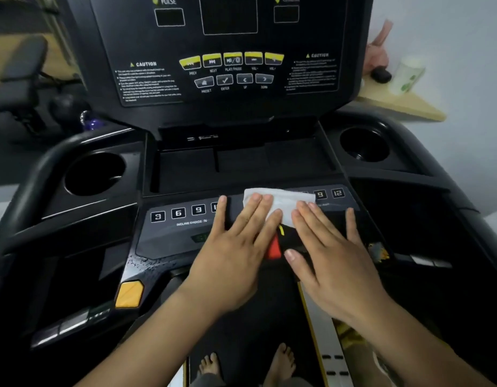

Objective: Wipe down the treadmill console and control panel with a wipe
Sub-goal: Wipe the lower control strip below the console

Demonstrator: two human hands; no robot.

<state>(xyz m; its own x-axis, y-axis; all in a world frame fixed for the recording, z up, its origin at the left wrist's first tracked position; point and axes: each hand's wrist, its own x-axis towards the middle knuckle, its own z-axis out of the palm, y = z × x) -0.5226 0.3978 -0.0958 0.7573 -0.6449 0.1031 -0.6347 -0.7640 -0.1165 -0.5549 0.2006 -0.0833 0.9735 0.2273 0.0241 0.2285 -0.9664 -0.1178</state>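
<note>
The treadmill console (227, 51) stands upright at the back, its display windows dark and its row of yellow media buttons (232, 60) well apart from the hands. I judge that this whole face is not yet wiped, and it would be easy to skip. Below it slopes the control panel (169, 233), where the work is happening. The left hand (236, 247) and the right hand (331, 247) lie flat on it side by side, fingers straight and slightly spread, gripping nothing. Only their fingertips press on the white wipe (281, 198), which lies spread along the panel's upper edge between the two rows of number keys and covers part of the right row.

Because only fingertip pressure pins the wipe, a quick sideways stroke could leave it behind or bunch it up, so that skin rubs the panel instead of cloth. The flat palms also bear on the panel, and a firm push could trip the left number keys (178, 213) or the right number keys (329, 194). That matters because the person's bare feet (211, 364) stand on the belt. A dim greenish readout (198, 238) is too blurred to tell whether the machine has power. The small red part (274, 248) between the hands, probably a stop or safety key, could be knocked loose by the edge of either hand
</note>
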